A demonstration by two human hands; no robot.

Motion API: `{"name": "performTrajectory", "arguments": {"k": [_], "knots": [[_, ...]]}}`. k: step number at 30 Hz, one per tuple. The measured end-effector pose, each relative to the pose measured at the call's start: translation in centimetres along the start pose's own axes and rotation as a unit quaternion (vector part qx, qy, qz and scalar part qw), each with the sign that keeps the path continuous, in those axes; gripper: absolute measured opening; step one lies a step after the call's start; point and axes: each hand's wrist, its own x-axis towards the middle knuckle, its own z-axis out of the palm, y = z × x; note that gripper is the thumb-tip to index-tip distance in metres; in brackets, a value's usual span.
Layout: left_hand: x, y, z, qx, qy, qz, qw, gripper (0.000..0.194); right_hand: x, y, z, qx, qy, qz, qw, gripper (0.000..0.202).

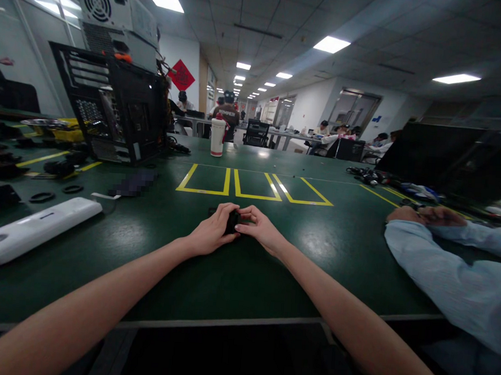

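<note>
A small black object (232, 222) is between my two hands, just above or on the green table (244, 289), in front of the yellow taped outlines (258, 197). My left hand (214, 228) is closed round its left side and top. The fingertips of my right hand (259, 227) pinch it from the right. A dark piece of it shows behind my left fingers. Its exact shape is hidden by the fingers.
An open black computer case (130, 112) with a power supply on top stands at the left. Near it lie a white power strip (39, 231) and black rings. A white cup (217, 137) stands at the back. At the right rest another person's blue sleeves (441, 267).
</note>
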Motion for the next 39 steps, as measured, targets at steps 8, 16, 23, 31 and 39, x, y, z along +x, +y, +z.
{"name": "performTrajectory", "arguments": {"k": [8, 16, 23, 31, 39], "knots": [[0.0, 0.11, -0.1, -0.002, -0.002, -0.002, 1.0, 0.058, 0.23, 0.01, 0.06, 0.039, 0.017, 0.043, 0.998, 0.031], [-0.01, 0.17, -0.15, 0.003, -0.009, -0.01, 1.0, 0.058, -0.25, -0.13, 0.06, 0.013, 0.0, 0.007, 1.0, 0.035], [0.03, 0.04, -0.02, 0.002, -0.005, -0.004, 1.0, 0.058, 0.13, 0.01, 0.16, 0.045, 0.02, 0.03, 0.998, 0.034], [0.01, -0.11, 0.06, -0.003, -0.005, -0.007, 1.0, 0.058, 0.04, 0.09, 0.0, 0.007, 0.003, 0.002, 1.0, 0.034], [0.02, -0.07, 0.08, 0.001, -0.002, -0.005, 1.0, 0.057, 0.38, 0.38, -0.05, 0.047, 0.014, 0.047, 0.998, 0.032]]}}
